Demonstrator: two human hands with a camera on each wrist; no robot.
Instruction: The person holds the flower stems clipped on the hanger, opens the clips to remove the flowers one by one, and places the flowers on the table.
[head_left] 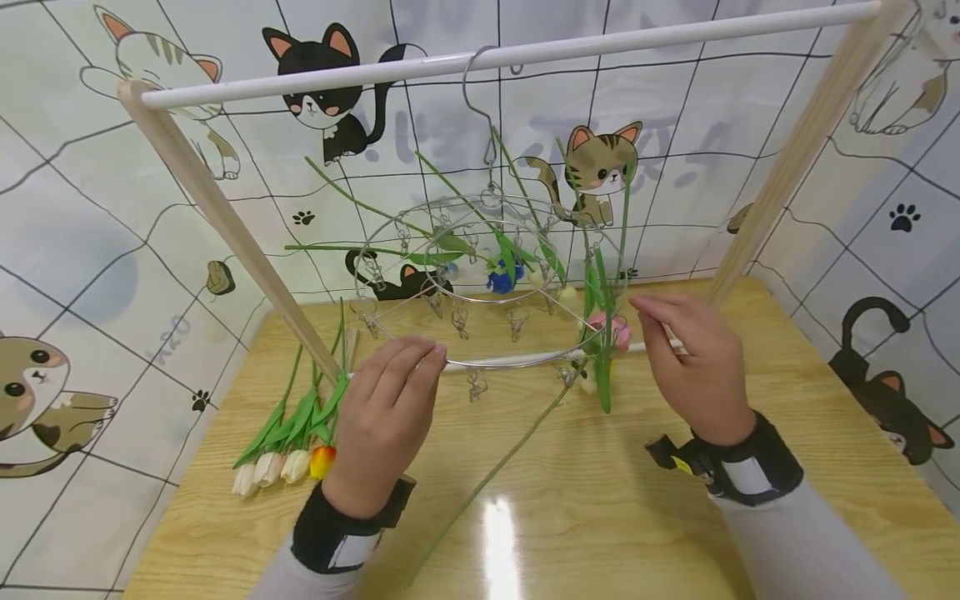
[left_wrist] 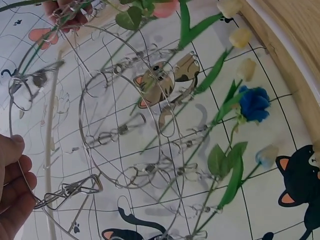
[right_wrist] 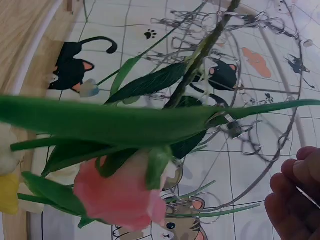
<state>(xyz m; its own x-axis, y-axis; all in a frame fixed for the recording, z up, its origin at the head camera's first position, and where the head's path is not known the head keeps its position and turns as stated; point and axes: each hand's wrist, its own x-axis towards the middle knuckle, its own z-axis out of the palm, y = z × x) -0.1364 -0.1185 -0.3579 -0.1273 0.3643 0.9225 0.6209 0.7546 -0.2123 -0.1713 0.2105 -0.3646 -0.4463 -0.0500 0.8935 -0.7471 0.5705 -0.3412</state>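
Observation:
A round wire clip hanger (head_left: 495, 365) with two rings and several dangling metal clips hangs by its hook. My left hand (head_left: 393, 408) pinches the outer ring at the front left, beside a metal clip (left_wrist: 75, 190). Close to the ring's right side is my right hand (head_left: 693, 358), fingers fairly straight and nothing visible in them. Flowers hang head down from the clips: a pink one (right_wrist: 122, 192) near the right hand, a blue one (left_wrist: 254, 104) at the back, and several pale tulips. A long bare stem (head_left: 480, 493) slants from the front right clip towards the table's front.
The hanger's rack has a white top rod (head_left: 637, 37) and wooden posts (head_left: 240, 242) on both sides. At the left of the wooden table (head_left: 585, 517) lie pale tulips (head_left: 296, 467) and an orange-yellow tulip (head_left: 322, 461). A cat-patterned sheet (head_left: 450, 108) covers the walls.

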